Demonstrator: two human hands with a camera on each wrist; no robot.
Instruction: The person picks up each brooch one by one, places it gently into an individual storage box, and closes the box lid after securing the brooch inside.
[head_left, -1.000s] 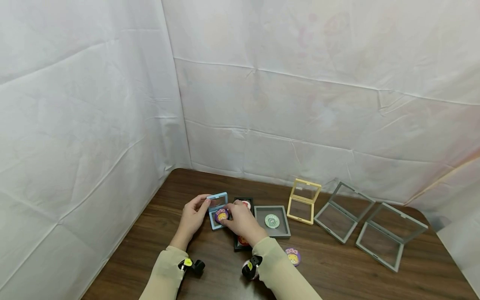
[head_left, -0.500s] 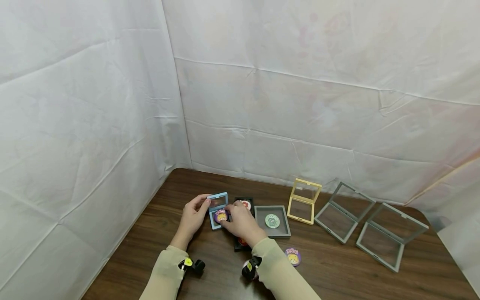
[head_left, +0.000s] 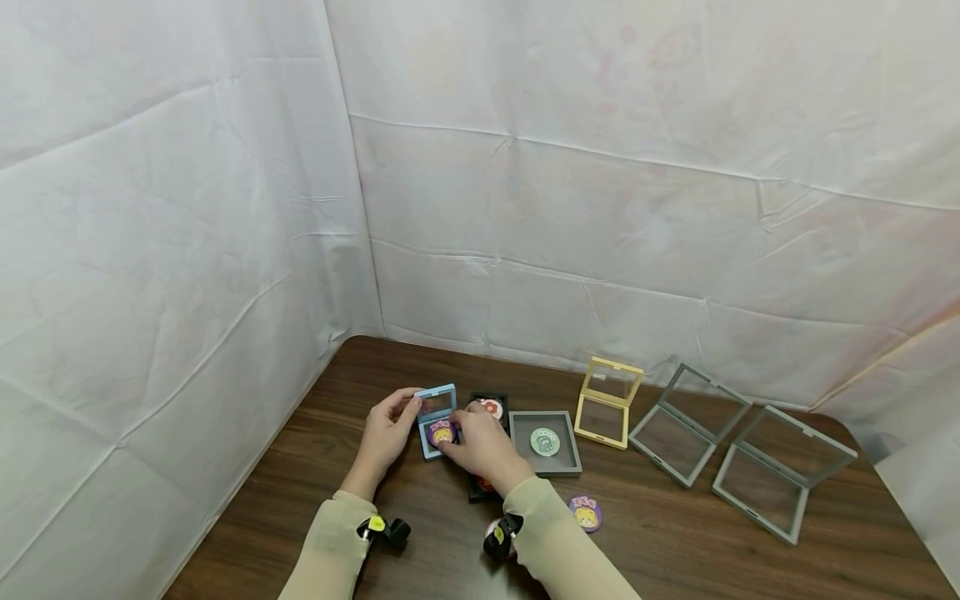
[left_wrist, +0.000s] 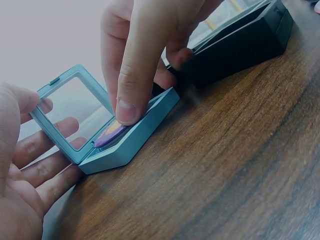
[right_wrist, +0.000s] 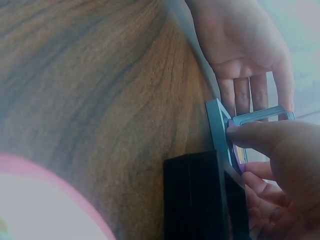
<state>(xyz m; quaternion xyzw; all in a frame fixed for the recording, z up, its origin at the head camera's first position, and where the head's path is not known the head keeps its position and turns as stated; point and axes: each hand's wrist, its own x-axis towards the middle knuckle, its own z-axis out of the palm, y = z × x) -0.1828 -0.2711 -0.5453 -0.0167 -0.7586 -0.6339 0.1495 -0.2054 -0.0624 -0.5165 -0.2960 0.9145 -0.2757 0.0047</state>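
A small light-blue frame [head_left: 429,452] stands unfolded on the wooden table, its lid tilted up. My left hand [head_left: 385,433] pinches the lid's upper corner between thumb and fingers, the other fingers behind it, as the left wrist view shows. A purple round badge [head_left: 442,432] with a yellow bear lies tilted in the base of the blue frame. My right hand [head_left: 483,442] grips that badge, thumb on its face. Under the right hand is a black frame [right_wrist: 190,195] with red and white badges, partly hidden.
Right of the hands lies a grey frame [head_left: 574,465] holding a green badge [head_left: 544,442]. Beyond it stand an open yellow frame [head_left: 602,442] and two open grey frames [head_left: 675,473] [head_left: 761,521]. Another purple badge [head_left: 586,514] lies nearer; one more is partly behind the right wrist camera.
The purple badge has shifted slightly within the blue frame's base, with my right fingers still on it. My left hand has stayed at the lid.
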